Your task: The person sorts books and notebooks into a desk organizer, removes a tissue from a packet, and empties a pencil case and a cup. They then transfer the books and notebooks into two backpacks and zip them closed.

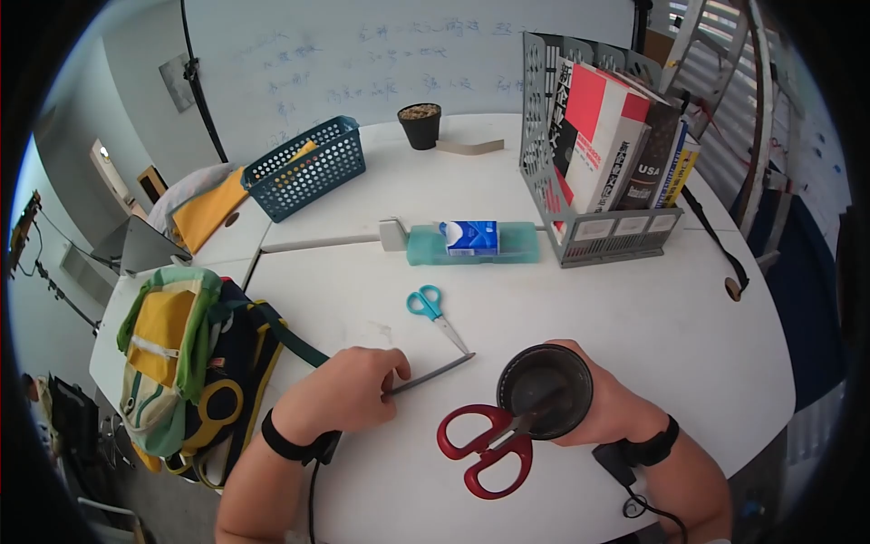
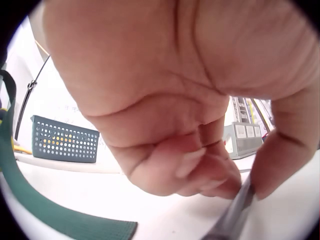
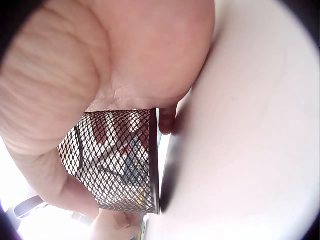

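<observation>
Head view: left hand [image 1: 349, 388] pinching the near end of a grey pencil-like stick [image 1: 433, 374], which points away from the grip, forward and to the right, over the white tabletop [image 1: 399, 499]. Just ahead of that grip, blue-handled scissors [image 1: 439, 317] lie flat, blade tips meeting the stick's far tip in this view; contact cannot be told. Green strap [image 1: 294, 340] just beyond the left wrist, running back to a backpack [image 1: 172, 344] left of the grip. Right hand [image 1: 609, 403] curled around the right side of a black mesh cup [image 1: 564, 374], mouth facing the camera. Red-handled scissors [image 1: 504, 436] stand in the cup, blades inside, handles out over the rim toward the person, between the two grips. Farther ahead of both hands: teal case [image 1: 521, 243] with a blue-and-white packet [image 1: 471, 238] on top; beyond the right grip, a grey book rack [image 1: 625, 236] holding books. Left wrist view: stick held between thumb and fingertips, the other fingers folded in; perforated basket [image 2: 65, 141] well beyond the grip. Right wrist view: fingers wrapped round the mesh wall, cup's edge just beside the tabletop; whether it touches, cannot tell.
</observation>
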